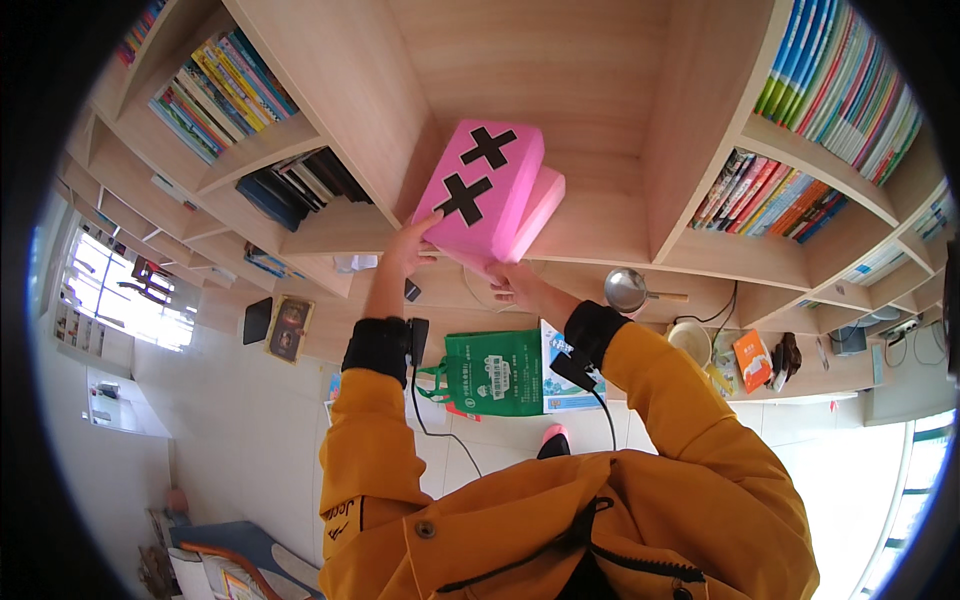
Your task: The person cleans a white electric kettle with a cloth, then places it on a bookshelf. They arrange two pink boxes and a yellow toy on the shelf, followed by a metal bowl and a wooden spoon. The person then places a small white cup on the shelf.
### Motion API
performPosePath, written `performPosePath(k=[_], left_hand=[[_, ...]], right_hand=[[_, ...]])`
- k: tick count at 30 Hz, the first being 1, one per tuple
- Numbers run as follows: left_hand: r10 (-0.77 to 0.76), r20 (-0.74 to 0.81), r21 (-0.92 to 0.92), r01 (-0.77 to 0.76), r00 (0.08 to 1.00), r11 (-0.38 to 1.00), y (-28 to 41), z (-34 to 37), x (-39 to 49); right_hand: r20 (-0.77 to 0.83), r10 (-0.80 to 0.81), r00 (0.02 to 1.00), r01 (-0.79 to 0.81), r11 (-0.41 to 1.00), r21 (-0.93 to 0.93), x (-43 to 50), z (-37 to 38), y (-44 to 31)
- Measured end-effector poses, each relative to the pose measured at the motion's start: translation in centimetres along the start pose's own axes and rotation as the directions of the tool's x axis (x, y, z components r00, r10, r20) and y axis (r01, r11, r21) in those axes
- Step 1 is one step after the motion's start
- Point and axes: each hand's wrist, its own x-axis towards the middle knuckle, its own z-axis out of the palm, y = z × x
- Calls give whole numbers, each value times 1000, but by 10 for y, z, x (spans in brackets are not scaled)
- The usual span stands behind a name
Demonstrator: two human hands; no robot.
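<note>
A pink box marked with two black crosses is tilted at the front of a large wooden shelf compartment. A second, paler pink piece shows at its right side; whether they are joined cannot be told. My left hand grips the box's lower left corner, its thumb on the front face by the lower cross. My right hand holds the bottom right corner from below, with its fingers curled. Black cuffs with small cabled devices circle both wrists.
Rows of books fill compartments on the left, with more books on the right. Below, the counter holds a metal ladle, a framed picture and an orange booklet. A green bag lies beneath my arms.
</note>
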Motion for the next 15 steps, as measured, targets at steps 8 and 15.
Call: performPosePath(k=[8, 15], left_hand=[[296, 262, -306, -212, 918, 928, -79, 15, -67], [377, 306, -745, -27, 874, 666, -137, 88, -147]], right_hand=[[-151, -503, 851, 372, 780, -503, -95, -42, 10], [115, -541, 833, 400, 447, -800, -248, -96, 4]])
